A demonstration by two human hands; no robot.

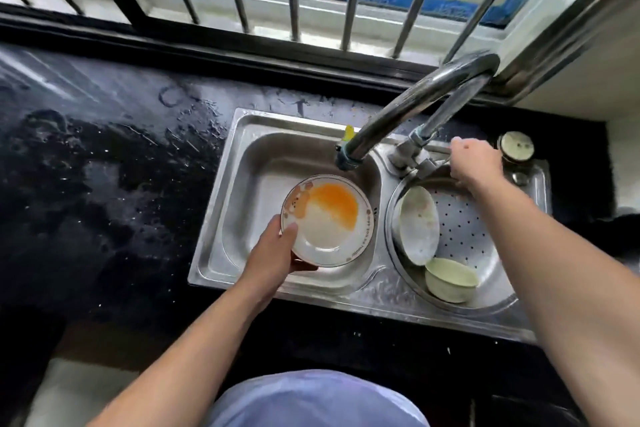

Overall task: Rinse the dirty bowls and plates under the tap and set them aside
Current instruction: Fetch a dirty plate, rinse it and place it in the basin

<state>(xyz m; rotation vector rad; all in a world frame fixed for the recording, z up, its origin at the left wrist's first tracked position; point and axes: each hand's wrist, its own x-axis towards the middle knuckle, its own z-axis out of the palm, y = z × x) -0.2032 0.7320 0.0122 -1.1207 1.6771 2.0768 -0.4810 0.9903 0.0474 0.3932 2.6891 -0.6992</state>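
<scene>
— Under the tap spout (346, 158), from the head view: what is held?

— One plate (328, 220), smeared orange, tilted over the left basin; the left hand (273, 253) grasps its near rim, thumb on top.

— And the right hand (476, 161)?

— Closed around the tap handle behind the spout. No water shows yet. I'd open it gently and keep the plate tilted so the stain drains off.

— How many more dishes?

— Right of the tap, in the strainer basin (464, 225): one pale plate (419, 224) on edge, one green bowl (450, 279).

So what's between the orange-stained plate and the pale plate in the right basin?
Only the steel divider between the basins separates the stained plate from the pale plate, seen in the head view.
</scene>
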